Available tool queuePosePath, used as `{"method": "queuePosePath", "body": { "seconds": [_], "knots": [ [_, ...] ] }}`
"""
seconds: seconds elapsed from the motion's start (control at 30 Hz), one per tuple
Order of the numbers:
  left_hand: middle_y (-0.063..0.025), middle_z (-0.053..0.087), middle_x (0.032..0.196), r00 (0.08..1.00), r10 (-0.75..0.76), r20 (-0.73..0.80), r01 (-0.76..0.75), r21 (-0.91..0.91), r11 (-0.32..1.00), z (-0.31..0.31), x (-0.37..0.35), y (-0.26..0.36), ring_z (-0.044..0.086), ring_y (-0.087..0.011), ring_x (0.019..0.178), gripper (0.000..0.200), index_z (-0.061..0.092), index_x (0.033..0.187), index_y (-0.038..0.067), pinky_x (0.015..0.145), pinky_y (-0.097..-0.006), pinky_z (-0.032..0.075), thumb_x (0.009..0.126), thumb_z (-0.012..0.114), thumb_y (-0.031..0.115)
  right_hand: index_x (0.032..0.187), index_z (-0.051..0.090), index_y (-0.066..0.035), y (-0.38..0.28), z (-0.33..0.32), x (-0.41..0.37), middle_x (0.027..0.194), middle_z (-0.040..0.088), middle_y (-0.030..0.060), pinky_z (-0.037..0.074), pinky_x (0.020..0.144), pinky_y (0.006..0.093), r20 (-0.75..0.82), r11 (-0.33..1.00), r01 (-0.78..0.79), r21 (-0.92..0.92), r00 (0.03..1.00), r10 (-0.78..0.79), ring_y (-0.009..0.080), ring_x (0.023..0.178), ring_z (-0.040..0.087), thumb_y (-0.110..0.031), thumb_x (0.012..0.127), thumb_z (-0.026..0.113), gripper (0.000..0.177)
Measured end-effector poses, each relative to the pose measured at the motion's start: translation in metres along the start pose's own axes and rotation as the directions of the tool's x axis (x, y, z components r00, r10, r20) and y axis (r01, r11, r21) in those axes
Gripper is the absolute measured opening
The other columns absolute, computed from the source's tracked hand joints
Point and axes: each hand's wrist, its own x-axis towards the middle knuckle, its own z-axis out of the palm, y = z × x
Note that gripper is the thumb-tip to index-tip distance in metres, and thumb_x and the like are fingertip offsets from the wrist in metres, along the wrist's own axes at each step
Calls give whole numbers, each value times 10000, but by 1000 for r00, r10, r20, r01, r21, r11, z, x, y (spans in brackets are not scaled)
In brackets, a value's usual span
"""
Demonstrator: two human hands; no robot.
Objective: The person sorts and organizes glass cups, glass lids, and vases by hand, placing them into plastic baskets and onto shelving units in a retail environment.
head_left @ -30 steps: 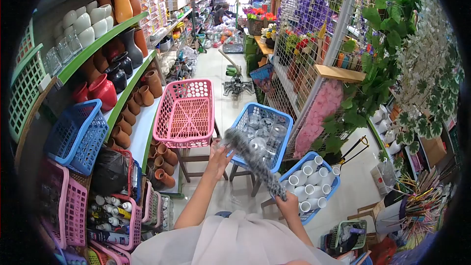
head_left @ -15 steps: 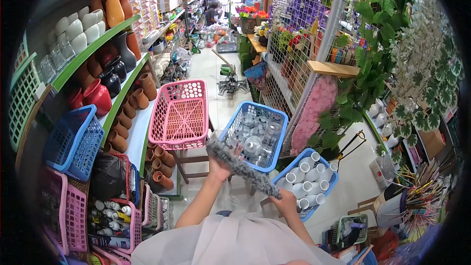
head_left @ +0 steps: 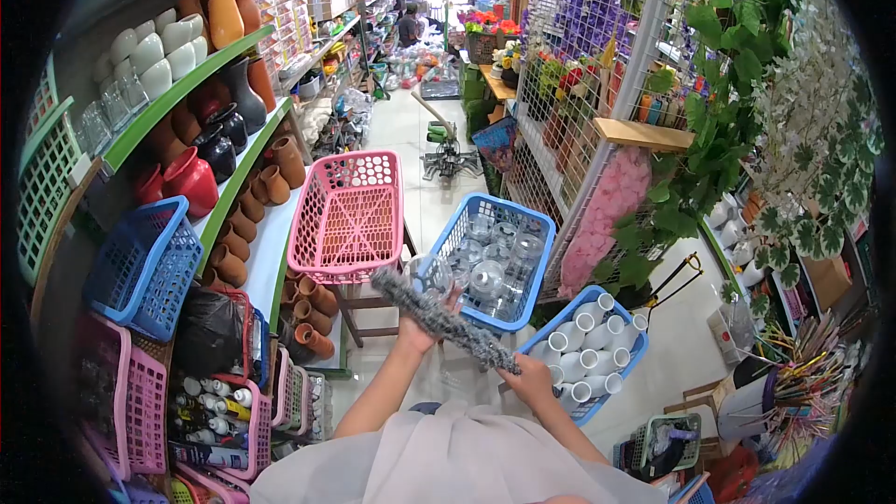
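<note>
A fluffy grey duster (head_left: 446, 319) runs diagonally in front of me. My right hand (head_left: 530, 381) is closed round its lower right end. My left hand (head_left: 417, 331) lies under the duster's middle, its fingers bent up and partly covered. They seem curled round a clear glass vessel (head_left: 452, 282), whose outline is hard to make out against the glass behind. Just beyond the hands, a blue basket (head_left: 546, 266) holds several clear glass vessels (head_left: 487, 278). Right of my right hand, another blue basket (head_left: 637, 355) holds several white vases (head_left: 590, 359).
An empty pink basket (head_left: 297, 247) rests on a wooden stool (head_left: 353, 317). Shelves at left carry clay pots (head_left: 231, 266) and white bowls (head_left: 149, 54). A wire rack (head_left: 574, 224) with artificial plants stands at right. Further down the aisle is a person (head_left: 409, 26).
The duster and both hands have shifted left, with the duster's upper end now near the pink basket's lower edge. The view has turned slightly left.
</note>
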Motion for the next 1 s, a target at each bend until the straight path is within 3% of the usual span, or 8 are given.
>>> {"method": "queuePosePath", "body": {
  "seconds": [0.3, 0.43, 0.5, 0.63, 0.77, 0.83, 0.93, 1.0],
  "knots": [
    [-144, 520, 1306, 999, -43, -10, 44, 136, 990, -9, -21, 1, 503, -303, 1192, 912, 436, 1359, 52, 1071, -448, 353, 750, 570, 718, 1063, 604, -14, 34, 8, 79, 896, 672, 236, 487, 722, 480, -202, 947, -221, 231, 942, 269, 426, 844, 639, -391, 815, 685, 459],
    [-146, 529, 1271, 998, 7, -60, 1, 130, 992, -25, -29, 10, 498, -314, 1192, 833, 469, 1282, 32, 1068, -456, 357, 749, 638, 649, 1215, 469, -82, 78, 12, 136, 965, 656, 226, 476, 782, 487, -205, 966, -258, 10, 945, 254, 440, 899, 614, -331, 775, 726, 567],
    [-146, 533, 1258, 997, 5, -71, -1, 63, 998, -29, -34, 17, 496, -313, 1194, 801, 481, 1252, 29, 1064, -457, 363, 749, 655, 628, 1251, 437, -122, 92, 21, 158, 1053, 616, 218, 472, 800, 489, -243, 998, -15, -54, 970, 1, 431, 1003, 575, -232, 767, 694, 560],
    [-150, 528, 1252, 987, 68, -144, -60, 61, 996, -29, -54, 33, 494, -308, 1197, 785, 480, 1226, 16, 1048, -449, 387, 753, 669, 613, 1140, 584, -121, 100, 35, 176, 1024, 578, 184, 475, 784, 483, 40, 924, 4, -383, 999, 13, 396, 970, 572, -127, 754, 652, 393],
    [-147, 524, 1254, 975, 155, -157, -144, 76, 987, -27, -78, 47, 494, -305, 1195, 763, 483, 1223, 11, 1038, -438, 401, 777, 654, 605, 1093, 624, -111, 70, 43, 171, 1081, 569, 160, 450, 856, 470, -116, 882, -39, -470, 993, -18, 364, 1015, 551, -130, 765, 647, 330],
    [-142, 516, 1277, 968, 200, -152, -189, 84, 978, -46, -80, 56, 494, -305, 1194, 780, 469, 1260, 22, 1032, -430, 407, 770, 676, 592, 1085, 627, -104, 43, 48, 174, 1128, 568, 150, 430, 894, 455, -162, 894, -2, -448, 984, -79, 354, 1055, 536, -128, 769, 661, 319],
    [-125, 513, 1286, 966, 229, -119, -225, 42, 973, -47, -87, 62, 497, -301, 1190, 752, 441, 1314, 53, 1018, -427, 419, 791, 698, 528, 1100, 605, -77, -11, 52, 181, 1165, 563, 128, 442, 889, 428, -15, 932, 362, 17, 932, -361, 325, 1054, 550, -152, 768, 707, 355],
    [-106, 522, 1268, 963, 254, -85, -243, 125, 962, -30, -96, 58, 505, -281, 1175, 684, 423, 1342, 73, 1003, -421, 432, 831, 701, 433, 1181, 565, -77, -68, 51, 173, 1184, 554, 121, 456, 891, 413, 177, 887, 335, 318, 898, -403, 295, 1064, 558, -211, 756, 760, 486]
  ]
}}
